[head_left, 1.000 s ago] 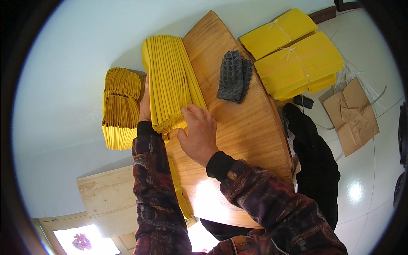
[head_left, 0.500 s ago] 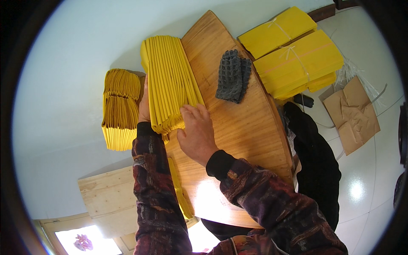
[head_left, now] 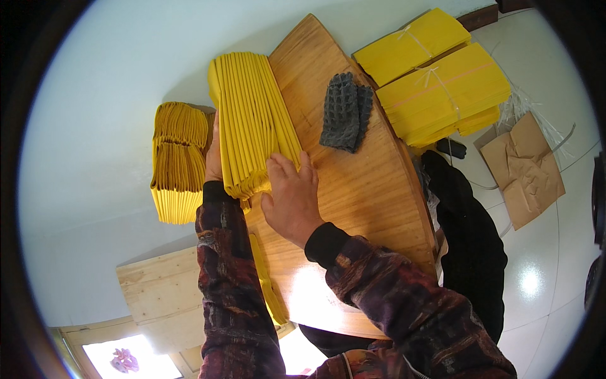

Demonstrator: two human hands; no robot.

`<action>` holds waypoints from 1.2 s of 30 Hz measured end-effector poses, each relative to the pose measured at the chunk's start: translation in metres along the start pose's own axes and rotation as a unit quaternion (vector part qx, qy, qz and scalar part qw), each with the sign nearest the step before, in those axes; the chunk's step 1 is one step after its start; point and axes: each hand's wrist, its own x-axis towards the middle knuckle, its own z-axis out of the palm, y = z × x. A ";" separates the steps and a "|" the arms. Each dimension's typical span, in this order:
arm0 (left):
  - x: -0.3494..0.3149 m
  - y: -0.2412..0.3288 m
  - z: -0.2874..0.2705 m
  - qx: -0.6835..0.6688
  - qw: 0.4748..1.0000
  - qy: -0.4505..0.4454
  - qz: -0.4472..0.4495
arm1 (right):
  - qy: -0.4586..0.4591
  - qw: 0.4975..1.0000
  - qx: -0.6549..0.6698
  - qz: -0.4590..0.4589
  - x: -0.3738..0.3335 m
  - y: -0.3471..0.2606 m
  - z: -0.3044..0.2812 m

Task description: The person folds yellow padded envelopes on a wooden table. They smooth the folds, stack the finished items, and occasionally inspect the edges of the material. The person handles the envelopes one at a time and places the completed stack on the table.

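Observation:
A thick row of yellow folded sheets (head_left: 249, 120), packed with their rounded folds upward, lies along the left part of a wooden table. My left hand (head_left: 214, 155) rests against the left side of this row, its fingers mostly hidden behind it. At the near right corner of the row is my right hand (head_left: 292, 196). Its fingers are spread, with fingertips at the folds and the thumb beside the near end. Left of my left hand stands another pile of yellow folded sheets (head_left: 180, 161).
A dark grey waffle-textured cloth (head_left: 344, 114) lies on the wooden table (head_left: 353, 208). Past its right edge are string-tied yellow bundles (head_left: 442, 91) and creased brown paper (head_left: 524, 170) above the tiled floor. A yellow strip (head_left: 268, 284) lies near my left forearm, and a pale board (head_left: 161, 284) is farther left.
The fingers of my right hand have spread a little and shifted slightly at the corner of the row. My left hand has stayed in place.

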 end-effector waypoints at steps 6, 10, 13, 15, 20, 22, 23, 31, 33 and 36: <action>0.002 -0.005 0.000 -0.021 0.999 0.036 0.022 | -0.037 0.997 0.072 0.015 0.004 0.004 -0.002; 0.008 -0.006 -0.009 0.002 0.999 0.024 0.038 | -0.024 0.995 0.098 0.004 0.005 0.004 0.004; 0.010 -0.006 -0.009 -0.008 0.999 0.007 0.042 | 0.000 0.997 0.073 -0.017 0.003 0.004 0.007; 0.007 -0.004 -0.002 0.003 0.999 -0.005 0.031 | 0.003 0.997 0.071 -0.020 0.003 0.004 0.008; -0.005 0.003 0.028 0.111 0.990 -0.060 0.060 | 0.079 0.995 0.052 -0.024 0.011 0.000 -0.001; 0.000 0.002 0.036 0.232 0.967 -0.029 0.098 | 0.155 0.984 0.043 -0.071 0.020 0.003 -0.008; 0.003 -0.001 0.038 0.283 0.951 -0.028 0.126 | 0.163 0.982 0.056 -0.071 0.024 0.006 -0.012; 0.021 -0.006 0.021 0.521 0.803 0.029 0.286 | 0.094 0.979 0.177 -0.038 0.030 0.015 -0.021; 0.022 -0.001 0.018 0.512 0.811 0.040 0.281 | 0.073 0.971 0.225 -0.012 0.029 0.015 -0.020; 0.017 0.003 0.016 0.517 0.808 0.058 0.277 | 0.058 0.967 0.248 -0.012 0.029 0.019 -0.021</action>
